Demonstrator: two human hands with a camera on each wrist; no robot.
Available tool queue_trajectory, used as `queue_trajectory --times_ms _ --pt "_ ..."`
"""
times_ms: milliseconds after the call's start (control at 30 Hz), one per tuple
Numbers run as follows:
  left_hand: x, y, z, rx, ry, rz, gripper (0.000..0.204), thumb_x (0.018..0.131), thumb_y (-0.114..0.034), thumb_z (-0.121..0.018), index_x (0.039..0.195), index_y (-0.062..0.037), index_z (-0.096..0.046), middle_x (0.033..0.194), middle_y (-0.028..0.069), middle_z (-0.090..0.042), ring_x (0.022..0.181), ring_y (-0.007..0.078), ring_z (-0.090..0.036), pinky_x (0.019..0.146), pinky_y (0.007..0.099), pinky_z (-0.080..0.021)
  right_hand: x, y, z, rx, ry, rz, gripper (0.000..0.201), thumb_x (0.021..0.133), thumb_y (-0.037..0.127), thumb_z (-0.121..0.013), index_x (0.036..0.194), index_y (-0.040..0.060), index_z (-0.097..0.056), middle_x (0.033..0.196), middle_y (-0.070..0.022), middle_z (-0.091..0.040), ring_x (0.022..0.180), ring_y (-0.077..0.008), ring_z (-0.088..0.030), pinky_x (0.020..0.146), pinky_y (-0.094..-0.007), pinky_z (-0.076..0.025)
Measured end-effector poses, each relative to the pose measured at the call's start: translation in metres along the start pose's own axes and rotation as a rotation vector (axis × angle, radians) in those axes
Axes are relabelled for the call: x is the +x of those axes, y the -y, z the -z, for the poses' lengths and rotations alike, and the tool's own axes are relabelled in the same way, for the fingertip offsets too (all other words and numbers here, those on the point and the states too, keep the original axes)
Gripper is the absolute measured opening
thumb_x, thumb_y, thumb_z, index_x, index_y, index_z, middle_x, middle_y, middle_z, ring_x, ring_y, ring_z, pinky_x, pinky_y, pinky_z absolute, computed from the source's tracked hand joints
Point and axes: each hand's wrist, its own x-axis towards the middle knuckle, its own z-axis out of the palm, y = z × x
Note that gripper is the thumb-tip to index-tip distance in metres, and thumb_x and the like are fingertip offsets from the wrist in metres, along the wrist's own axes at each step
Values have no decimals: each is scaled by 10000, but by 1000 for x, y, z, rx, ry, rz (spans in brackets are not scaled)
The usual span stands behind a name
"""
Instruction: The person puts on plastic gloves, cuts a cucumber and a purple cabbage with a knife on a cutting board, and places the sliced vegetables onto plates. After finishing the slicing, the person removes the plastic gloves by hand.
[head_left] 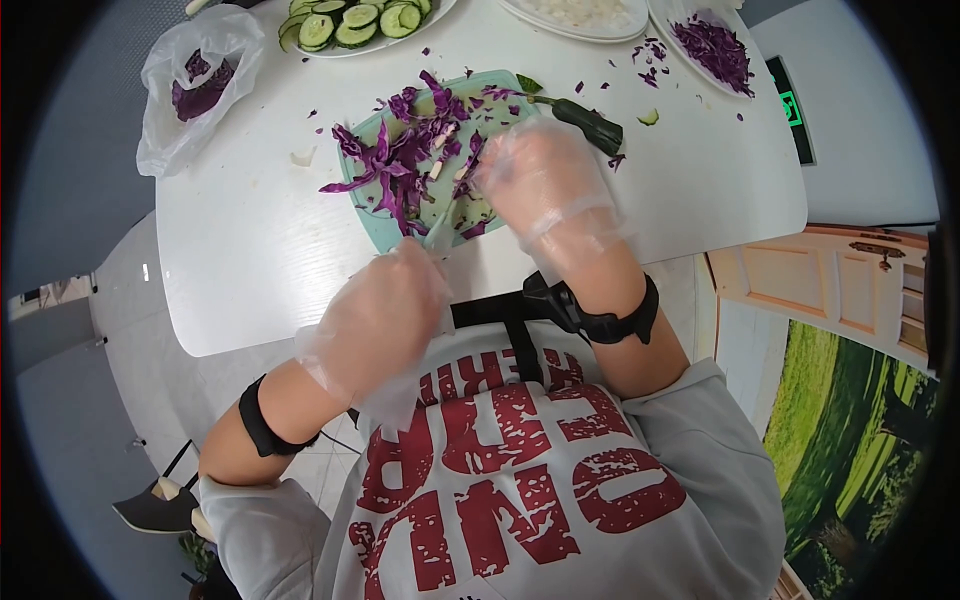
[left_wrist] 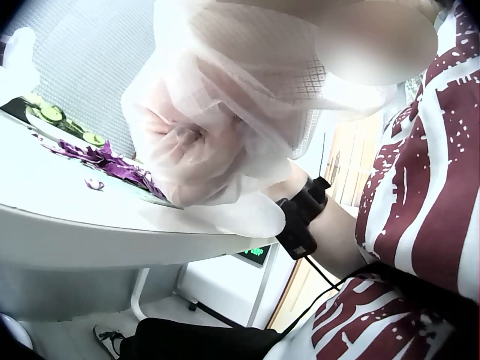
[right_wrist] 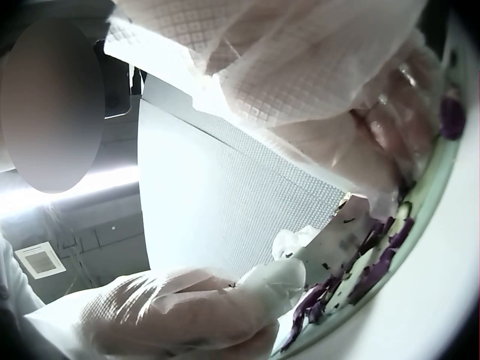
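Observation:
A knife (head_left: 440, 226) with a pale handle lies low over the green cutting board (head_left: 381, 232). My gloved left hand (head_left: 385, 305) grips its handle; the right wrist view shows this left hand (right_wrist: 172, 311) behind the blade (right_wrist: 337, 244). My gloved right hand (head_left: 548, 185) is over the board's right side, at the blade's far end. In the right wrist view, my right hand (right_wrist: 330, 90) has bent fingers (right_wrist: 397, 112) low by the board; what they hold is hidden. Purple cabbage shreds (head_left: 385, 172) cover much of the board. Plastic hides the left fingers in the left wrist view.
A cucumber piece (head_left: 590, 125) lies right of the board. Along the table's far side are a plate of cucumber slices (head_left: 357, 36), a plate of pale pieces (head_left: 590, 12) and shredded cabbage (head_left: 712, 55). At far left, a plastic bag (head_left: 160, 130) holds cabbage. Scraps dot the table.

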Motion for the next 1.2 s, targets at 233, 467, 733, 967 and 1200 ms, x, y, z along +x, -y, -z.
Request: queue_trajectory --times_ms 233,467,733,967,1200 --pt "-2 5 -8 227 -169 -130 34 787 18 -563 774 45 -548 630 123 -520 556 249 -630 468 317 -526 0 -4 -4 13 12 -1 142 799 185 -641 798 69 -725 788 -174 -671 735 -365 -639 709 -426 -532" --pt "3 3 -8 212 -145 -120 64 715 9 -585 741 16 -527 568 98 -494 490 236 -590 421 308 -482 1 -1 2 16 42 -12 156 801 191 -649 811 56 -725 792 -171 -672 749 -362 -639 720 -425 -528" --pt "10 17 -14 213 -336 -302 90 682 -27 -592 745 -3 -533 556 65 -471 476 211 -564 409 304 -445 0 0 3 9 73 -2 174 809 208 -659 865 55 -723 839 -168 -681 782 -358 -643 746 -421 -526" --pt "-3 12 -8 272 -109 -221 111 687 -36 -601 783 3 -562 738 120 -511 619 201 -562 510 294 -474 1 -4 0 5 76 -56 172 819 222 -643 838 73 -726 824 -159 -682 771 -351 -644 737 -417 -528" --pt "7 14 -9 281 -106 -210 66 799 -47 -576 768 6 -552 672 95 -495 547 209 -558 459 292 -460 0 -4 -3 9 70 -48 173 820 227 -635 833 83 -730 820 -142 -690 758 -343 -649 730 -407 -530"
